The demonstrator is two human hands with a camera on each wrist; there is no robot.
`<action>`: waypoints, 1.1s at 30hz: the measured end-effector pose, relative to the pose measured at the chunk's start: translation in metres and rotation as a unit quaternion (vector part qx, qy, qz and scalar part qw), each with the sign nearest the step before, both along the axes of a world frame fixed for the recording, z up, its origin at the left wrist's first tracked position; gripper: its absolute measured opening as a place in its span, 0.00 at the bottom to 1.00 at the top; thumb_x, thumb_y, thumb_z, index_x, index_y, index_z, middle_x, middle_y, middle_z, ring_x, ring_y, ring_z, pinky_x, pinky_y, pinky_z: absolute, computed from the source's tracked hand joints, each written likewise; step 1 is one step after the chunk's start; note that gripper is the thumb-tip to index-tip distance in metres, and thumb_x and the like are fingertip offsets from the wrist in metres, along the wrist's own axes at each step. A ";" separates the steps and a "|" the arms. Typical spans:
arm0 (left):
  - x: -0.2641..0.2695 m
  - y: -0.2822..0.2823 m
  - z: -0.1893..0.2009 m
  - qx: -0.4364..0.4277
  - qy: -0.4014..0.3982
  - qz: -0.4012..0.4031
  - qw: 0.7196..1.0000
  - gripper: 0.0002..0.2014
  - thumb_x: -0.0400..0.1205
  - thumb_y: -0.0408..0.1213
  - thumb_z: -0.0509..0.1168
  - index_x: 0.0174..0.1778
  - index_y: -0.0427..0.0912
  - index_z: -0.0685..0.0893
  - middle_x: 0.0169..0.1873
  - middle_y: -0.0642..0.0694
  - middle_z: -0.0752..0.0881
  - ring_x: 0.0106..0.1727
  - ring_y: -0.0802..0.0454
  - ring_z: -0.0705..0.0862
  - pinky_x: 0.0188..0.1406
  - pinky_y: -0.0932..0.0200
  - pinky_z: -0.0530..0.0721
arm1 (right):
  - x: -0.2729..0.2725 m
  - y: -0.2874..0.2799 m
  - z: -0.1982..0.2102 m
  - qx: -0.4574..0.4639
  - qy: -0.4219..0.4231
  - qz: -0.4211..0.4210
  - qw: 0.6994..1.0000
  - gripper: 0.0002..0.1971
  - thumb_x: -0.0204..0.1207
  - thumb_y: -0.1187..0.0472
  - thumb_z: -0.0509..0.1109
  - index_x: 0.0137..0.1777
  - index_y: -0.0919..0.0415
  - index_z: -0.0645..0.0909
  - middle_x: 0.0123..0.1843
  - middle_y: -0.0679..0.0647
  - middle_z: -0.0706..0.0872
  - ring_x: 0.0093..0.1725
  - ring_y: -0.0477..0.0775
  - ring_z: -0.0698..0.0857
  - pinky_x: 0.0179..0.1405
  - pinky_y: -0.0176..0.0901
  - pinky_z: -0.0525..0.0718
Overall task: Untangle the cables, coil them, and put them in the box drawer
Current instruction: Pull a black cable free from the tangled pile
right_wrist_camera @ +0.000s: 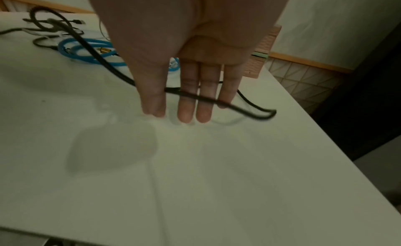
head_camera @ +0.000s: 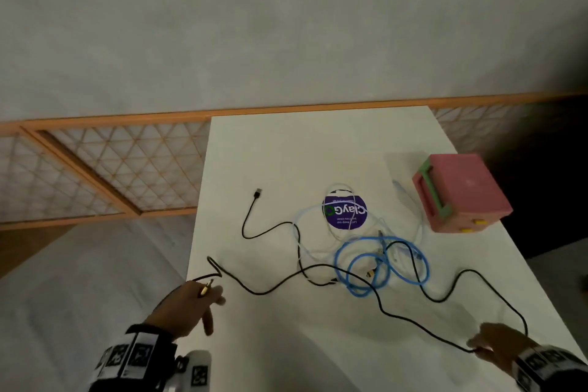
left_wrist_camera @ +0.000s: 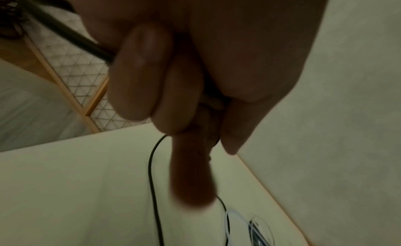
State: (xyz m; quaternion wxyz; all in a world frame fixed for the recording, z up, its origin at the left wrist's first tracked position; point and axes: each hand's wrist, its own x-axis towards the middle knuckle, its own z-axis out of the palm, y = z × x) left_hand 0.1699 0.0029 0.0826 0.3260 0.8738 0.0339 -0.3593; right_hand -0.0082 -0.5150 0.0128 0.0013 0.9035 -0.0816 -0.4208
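A long black cable [head_camera: 262, 293] snakes across the white table [head_camera: 318, 353]. My left hand [head_camera: 203, 297] grips its gold plug end at the table's left edge; in the left wrist view the left hand [left_wrist_camera: 173, 81] has its fingers curled round the plug. My right hand [head_camera: 491, 345], at the front right, holds its fingers straight, and the black cable [right_wrist_camera: 195, 97] runs across the right hand [right_wrist_camera: 186, 104] between thumb and fingers. A blue cable [head_camera: 359, 293], a white cable [head_camera: 305, 212] and a short black USB cable [head_camera: 246, 216] lie tangled mid-table. The pink box [head_camera: 461, 188] stands at the right.
A round purple disc [head_camera: 345, 213] lies among the white cable's loops. The pink box has a green handle [head_camera: 434, 191] on its left face. A wall and a wooden lattice panel [head_camera: 111, 169] stand behind the table. The table's right edge runs close to my right hand.
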 end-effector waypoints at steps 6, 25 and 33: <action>0.006 0.010 0.015 -0.337 -0.024 0.366 0.867 0.19 0.87 0.37 0.54 0.30 0.34 0.75 0.13 0.50 0.62 0.12 0.59 0.57 0.14 0.69 0.53 | 0.062 0.061 0.078 -0.030 -0.037 -0.079 0.996 0.12 0.79 0.61 0.53 0.48 0.37 0.65 0.74 0.47 0.73 0.71 0.49 0.74 0.72 0.41 0.67; 0.013 0.015 0.033 -0.449 0.052 0.351 0.820 0.13 0.85 0.38 0.55 0.41 0.34 0.78 0.18 0.51 0.60 0.17 0.59 0.55 0.16 0.70 0.56 | 0.266 0.343 -0.036 0.086 -0.198 0.094 0.972 0.15 0.80 0.63 0.55 0.65 0.62 0.71 0.68 0.61 0.75 0.70 0.62 0.71 0.68 0.57 0.66; 0.030 -0.011 0.051 -0.476 0.063 0.304 0.823 0.19 0.79 0.51 0.56 0.44 0.36 0.80 0.17 0.51 0.59 0.16 0.58 0.54 0.16 0.69 0.55 | 0.224 0.289 0.042 0.354 -0.343 -0.139 0.859 0.18 0.83 0.56 0.52 0.71 0.52 0.71 0.35 0.45 0.81 0.31 0.43 0.79 0.40 0.34 0.76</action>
